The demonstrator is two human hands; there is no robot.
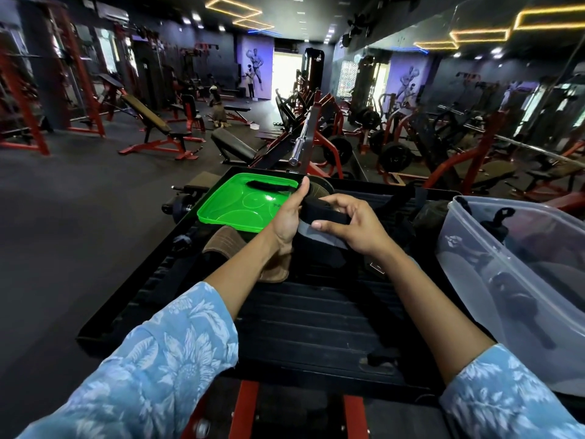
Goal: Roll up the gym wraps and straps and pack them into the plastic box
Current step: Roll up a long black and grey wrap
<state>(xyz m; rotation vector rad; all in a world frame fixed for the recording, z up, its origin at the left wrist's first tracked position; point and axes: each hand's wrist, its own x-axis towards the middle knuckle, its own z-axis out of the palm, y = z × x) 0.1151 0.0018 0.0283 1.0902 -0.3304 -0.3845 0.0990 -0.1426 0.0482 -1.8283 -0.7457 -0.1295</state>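
Above the middle of the black bench [316,318] I see both hands meet on one black strap [329,217]. My left hand [289,217] grips its left end, the thumb stretched up and forward, the other fingers curled under the cloth. My right hand [351,224] pinches the same strap from the right, thumb on the near side, fingers bent over the top. A grey part of the strap shows between the two hands. Both forearms reach forward from blue flowered sleeves [152,369].

Just under the left wrist a brown wrap [228,245] lies on the bench, partly hidden by my arm. More dark straps [395,213] are piled behind the right hand; I cannot tell them apart. Behind the left hand lies the green lid [234,201], turned up, with a small black piece [269,186] on its far edge. At the right side stands the clear plastic box [519,280], tilted a little, with some dark rolled things inside. Beyond the bench are red gym machines [411,144].
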